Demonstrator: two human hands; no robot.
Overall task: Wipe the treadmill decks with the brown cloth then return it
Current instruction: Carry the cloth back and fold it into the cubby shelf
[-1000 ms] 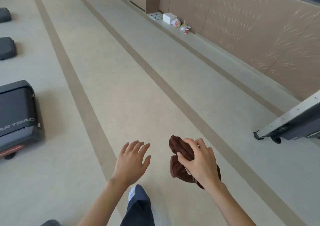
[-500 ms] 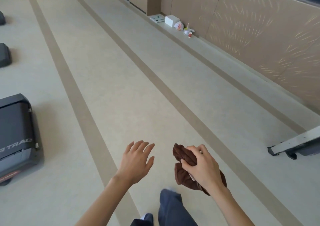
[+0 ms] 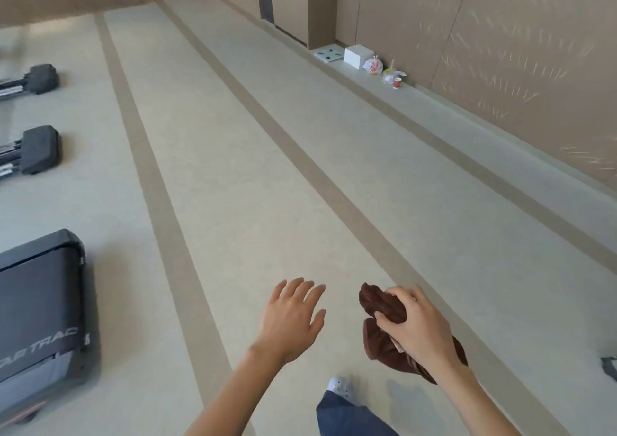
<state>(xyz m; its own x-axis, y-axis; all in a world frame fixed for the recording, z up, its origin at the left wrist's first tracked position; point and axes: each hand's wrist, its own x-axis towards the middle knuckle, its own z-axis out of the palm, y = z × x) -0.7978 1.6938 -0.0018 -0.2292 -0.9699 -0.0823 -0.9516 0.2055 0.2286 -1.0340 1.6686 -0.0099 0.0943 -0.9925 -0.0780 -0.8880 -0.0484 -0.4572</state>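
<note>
The right hand (image 3: 417, 330) is curled round the brown cloth (image 3: 379, 303), thumb and fingers pinching the bunched fabric from above. One lobe of the cloth sticks up past the fingertips, and the rest hangs under the palm and trails back below the wrist. The left hand (image 3: 292, 315) holds nothing: it floats palm down, fingers straight and slightly spread, just beside the cloth but not touching it. Both hands are in the air above the floor (image 3: 253, 181), a narrow gap between them.

Beneath the forearms a leg in blue jeans (image 3: 347, 417) ends in a pale shoe (image 3: 340, 385) planted on the floor. The floor is pale with tan stripes running away from the camera.

Well to the left of the hands, the end of a dark treadmill (image 3: 36, 302) shows, white lettering across its belt. Further off on the left lie two more dark machine ends (image 3: 40, 148).

Along the right, a low ledge (image 3: 467, 111) follows the tan wall; on it stand a white box (image 3: 359, 55) and a small red cup (image 3: 396, 83).
</note>
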